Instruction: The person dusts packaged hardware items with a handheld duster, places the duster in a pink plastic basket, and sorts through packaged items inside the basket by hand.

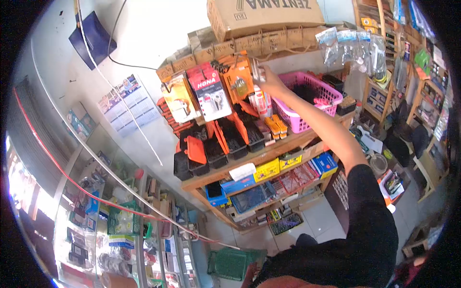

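My right arm stretches up to the wooden display rack, and my right hand [270, 82] is at the right edge of an orange blister pack [237, 82] hanging there. Its fingers are small and partly lost against the hanging goods, so their grip is unclear. Left of that pack hang a red and white HONA lock pack [211, 96] and an orange and white pack [180, 102]. Just below my hand stands a red and white package [260, 102]. My left hand is outside the picture.
A pink basket [300, 126] stands right of the packs. Black bins [236, 146] line the front of the wooden shelf [269, 154]. Above sits a large cardboard box [273, 21]. At lower left is a glass display case [103, 197]; a green crate [229, 264] lies below.
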Available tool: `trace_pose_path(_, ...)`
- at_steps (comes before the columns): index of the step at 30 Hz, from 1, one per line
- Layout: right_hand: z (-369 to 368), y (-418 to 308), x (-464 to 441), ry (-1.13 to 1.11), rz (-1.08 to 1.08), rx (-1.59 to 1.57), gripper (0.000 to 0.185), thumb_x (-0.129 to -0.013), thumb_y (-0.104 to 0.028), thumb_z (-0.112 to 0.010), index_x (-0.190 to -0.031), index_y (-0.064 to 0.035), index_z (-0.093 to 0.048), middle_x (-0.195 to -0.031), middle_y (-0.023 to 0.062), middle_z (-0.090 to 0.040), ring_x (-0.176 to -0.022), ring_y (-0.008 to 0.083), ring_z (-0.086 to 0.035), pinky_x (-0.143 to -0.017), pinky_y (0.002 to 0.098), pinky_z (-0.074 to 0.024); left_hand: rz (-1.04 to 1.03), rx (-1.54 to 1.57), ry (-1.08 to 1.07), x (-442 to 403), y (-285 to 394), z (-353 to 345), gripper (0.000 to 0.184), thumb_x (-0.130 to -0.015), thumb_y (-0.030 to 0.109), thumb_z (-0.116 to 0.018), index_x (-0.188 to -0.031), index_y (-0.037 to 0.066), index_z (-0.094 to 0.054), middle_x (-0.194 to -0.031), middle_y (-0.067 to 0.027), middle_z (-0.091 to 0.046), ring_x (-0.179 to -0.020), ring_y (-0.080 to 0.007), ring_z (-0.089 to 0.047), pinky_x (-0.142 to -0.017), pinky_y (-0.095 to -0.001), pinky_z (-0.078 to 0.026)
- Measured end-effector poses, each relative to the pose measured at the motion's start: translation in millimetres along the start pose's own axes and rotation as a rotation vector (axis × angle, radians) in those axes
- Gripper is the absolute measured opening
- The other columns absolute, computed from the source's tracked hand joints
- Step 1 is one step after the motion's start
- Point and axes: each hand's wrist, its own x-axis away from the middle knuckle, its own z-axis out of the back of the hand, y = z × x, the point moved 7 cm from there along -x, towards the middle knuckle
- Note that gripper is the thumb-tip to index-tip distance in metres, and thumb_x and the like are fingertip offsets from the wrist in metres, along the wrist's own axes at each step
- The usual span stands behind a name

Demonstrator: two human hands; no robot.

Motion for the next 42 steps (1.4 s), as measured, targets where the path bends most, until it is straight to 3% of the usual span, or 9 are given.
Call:
trace_pose_path(3,33.9,-10.9,38.1,-0.268,0.108,0.646,0.069,-0.081,-0.042,-0.068,-0.134,-0.0039,-0.045,-0.131,0.0271,-0.048,-0.122,0.0443,-0.047,-0.103,0.0479,-0.0394,-0.027,0.001,0.001,-15.1,22.9,6.8,0.055,-0.099,0.044,-0.047,-0.136,0.005,-0.042,-0.114,-0.0088,-0.061,-0.109,-0.0224,-0.058,-0.092,-0.0394,-0.047)
trace_pose_path(8,96.8,55.2,69.7,-0.72,-0.31,1.036,0.07,-0.082,-0.05,-0.064,-0.133,-0.0054,-0.051,-0.137,0.0237,-0.047,-0.127,0.0407,-0.046,-0.103,0.0452,-0.0405,0.029,-0.019,-0.007,-27.2,23.9,8.7,0.056,-0.099,0.044,-0.047,-0.138,0.005,-0.04,-0.114,-0.0088,-0.062,-0.109,-0.0226,-0.059,-0.091,-0.0398,-0.048)
trace_pose_path(15,137.9,203.9,52.7,-0.981,-0.3,0.455,0.035,-0.088,-0.023,-0.062,-0.116,-0.002,-0.066,-0.109,0.0109,-0.069,-0.1,0.019,-0.063,-0.088,0.0299,-0.0483,0.073,-0.069,-0.022,-43.9,48.7,0.3,0.058,-0.099,0.044,-0.047,-0.141,0.006,-0.038,-0.114,-0.0088,-0.063,-0.108,-0.0229,-0.061,-0.09,-0.0404,-0.049)
trace_pose_path(20,181.3,198.8,41.1,-0.62,-0.583,-0.278,0.049,-0.089,-0.054,-0.062,-0.098,-0.0067,-0.066,-0.083,0.0054,-0.07,-0.072,0.0076,-0.06,-0.066,0.0257,-0.0485,-0.164,-0.047,-0.062,-75.0,133.7,-12.9,0.06,-0.098,0.044,-0.047,-0.143,0.006,-0.037,-0.114,-0.0088,-0.064,-0.108,-0.0231,-0.061,-0.089,-0.0408,-0.05)
trace_pose_path(27,213.6,267.0,34.3,-0.057,-0.579,-0.681,0.057,-0.09,-0.06,-0.051,-0.114,-0.01,-0.061,-0.113,0.0127,-0.069,-0.098,0.0209,-0.066,-0.086,0.0336,-0.0444,-0.579,0.036,-0.79,108.3,513.2,-110.0,0.068,-0.099,0.054,-0.04,-0.144,0.004,-0.033,-0.103,-0.0113,-0.064,-0.107,-0.0219,-0.06,-0.094,-0.0386,-0.044)
trace_pose_path(30,211.8,270.7,33.1,-0.048,-0.427,-0.684,0.059,-0.085,-0.06,-0.058,-0.115,-0.0097,-0.061,-0.11,0.0127,-0.07,-0.096,0.0194,-0.068,-0.086,0.032,-0.0433,-0.954,-0.54,-0.846,198.7,636.2,-150.9,0.06,-0.099,0.055,-0.035,-0.097,0.003,-0.066,-0.109,-0.0145,-0.063,-0.117,-0.0286,-0.054,-0.107,-0.0457,-0.032)
trace_pose_path(33,204.9,266.6,33.8,-0.18,-0.458,-0.676,0.055,-0.083,-0.058,-0.061,-0.11,-0.0104,-0.063,-0.107,0.0105,-0.071,-0.094,0.0165,-0.068,-0.085,0.03,-0.0428,-1.048,-0.513,-0.897,253.1,742.1,-175.8,0.06,-0.1,0.047,-0.039,-0.136,-0.001,-0.04,-0.102,-0.0127,-0.065,-0.108,-0.0265,-0.058,-0.102,-0.0446,-0.035)
trace_pose_path(37,208.2,254.8,34.5,-0.209,-0.526,-0.712,0.037,-0.088,-0.044,-0.06,-0.106,-0.0114,-0.062,-0.108,0.0126,-0.071,-0.094,0.017,-0.067,-0.087,0.0323,-0.0424,-1.313,-0.538,-0.208,219.4,888.0,-175.9,0.045,-0.097,0.038,-0.053,-0.126,0.003,-0.05,-0.097,-0.0137,-0.066,-0.089,-0.0224,-0.065,-0.082,-0.0357,-0.05)
trace_pose_path(42,207.2,252.2,29.5,-0.236,-0.469,-0.737,0.038,-0.087,-0.045,-0.062,-0.102,-0.0098,-0.062,-0.106,0.0135,-0.071,-0.09,0.0167,-0.069,-0.083,0.0286,-0.0449,-1.089,-1.359,0.595,90.6,963.3,-135.7,0.056,-0.087,0.05,-0.062,-0.114,0.002,-0.063,-0.103,-0.0188,-0.069,-0.1,-0.031,-0.067,-0.084,-0.0423,-0.05)
